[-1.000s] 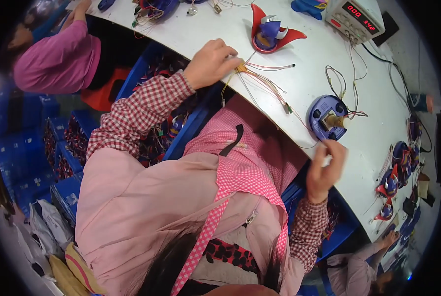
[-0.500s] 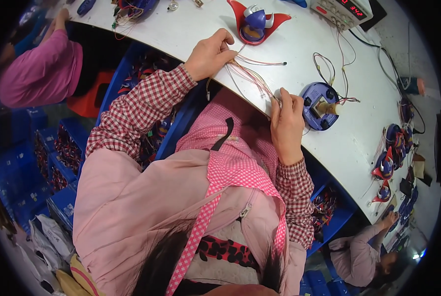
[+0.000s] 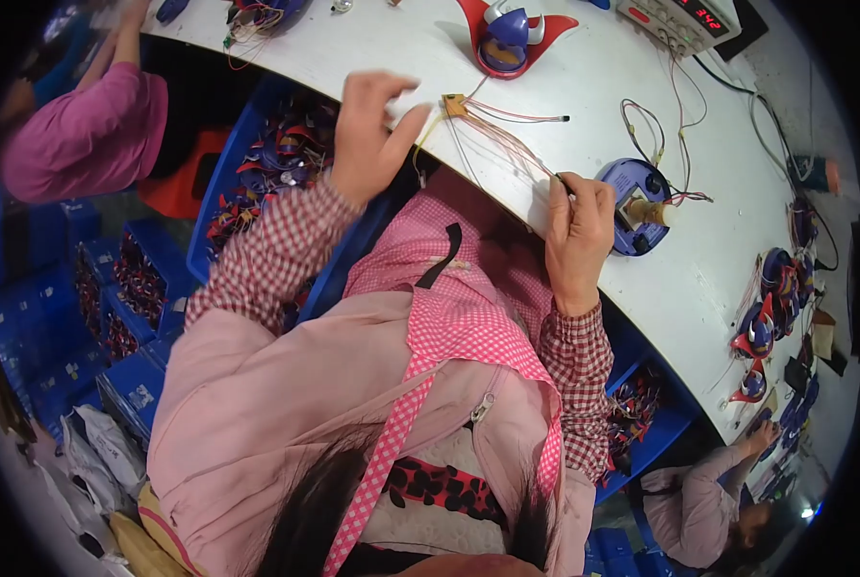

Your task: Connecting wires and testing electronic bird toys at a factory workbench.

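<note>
My left hand (image 3: pixel 367 139) is slightly blurred and held above the near table edge, thumb and fingers apart with nothing between them. Beside it lies a small yellow-brown circuit board (image 3: pixel 454 105), from which several thin wires (image 3: pixel 507 144) run to the right. The far ends of those wires are pinched in my right hand (image 3: pixel 581 226); the tips are partly hidden by the fingers. Just right of that hand rests a round purple housing (image 3: pixel 632 213) with a tan spool-like part on it. Behind the board stands a red-winged purple toy part (image 3: pixel 507 38) with white horns.
A power supply (image 3: pixel 678 21) with a red display is at the back right, its leads running to the housing. Red and purple parts (image 3: pixel 757 327) line the right side. Blue bins (image 3: pixel 220 178) of parts sit below the edge. Co-workers (image 3: pixel 84 135) are on both sides.
My left hand has let go of the wired board and moved back to the left, fingers spreading, which uncovers the board. My right hand still pinches the wire ends, shifted slightly right.
</note>
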`<state>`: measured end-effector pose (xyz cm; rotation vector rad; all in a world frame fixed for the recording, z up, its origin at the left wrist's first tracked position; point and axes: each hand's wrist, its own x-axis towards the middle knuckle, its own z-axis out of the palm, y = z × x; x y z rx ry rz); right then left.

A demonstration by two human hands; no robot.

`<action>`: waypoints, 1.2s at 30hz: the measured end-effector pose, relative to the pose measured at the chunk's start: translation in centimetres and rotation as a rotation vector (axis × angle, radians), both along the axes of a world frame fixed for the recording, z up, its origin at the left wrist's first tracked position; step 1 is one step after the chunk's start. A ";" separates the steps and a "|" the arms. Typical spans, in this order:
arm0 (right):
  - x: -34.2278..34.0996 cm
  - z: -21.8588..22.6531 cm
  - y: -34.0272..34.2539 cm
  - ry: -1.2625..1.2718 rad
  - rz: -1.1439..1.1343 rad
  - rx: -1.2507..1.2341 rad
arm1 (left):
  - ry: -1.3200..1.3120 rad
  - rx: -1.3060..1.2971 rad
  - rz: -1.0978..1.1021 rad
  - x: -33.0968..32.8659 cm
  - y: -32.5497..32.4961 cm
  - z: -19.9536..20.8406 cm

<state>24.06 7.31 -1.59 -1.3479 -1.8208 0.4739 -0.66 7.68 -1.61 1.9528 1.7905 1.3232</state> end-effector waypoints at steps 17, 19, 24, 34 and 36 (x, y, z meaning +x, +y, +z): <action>-0.7 0.7 -0.3 0.553 -0.017 -0.379 | -0.854 -0.730 -0.101 0.6 -4.9 -14.5; -0.5 1.1 -0.3 0.715 -0.025 -0.468 | -1.030 -0.861 -0.083 0.6 -5.9 -11.0; 0.3 0.2 -0.1 0.622 0.032 -0.410 | -1.160 -0.895 -0.151 1.8 -7.9 -2.8; -1.0 0.2 -1.6 -0.065 0.249 0.257 | -1.398 -0.946 -0.420 7.4 -4.6 2.0; -0.9 -0.1 -1.7 -0.069 0.267 0.249 | -1.380 -0.959 -0.452 7.6 -4.4 1.9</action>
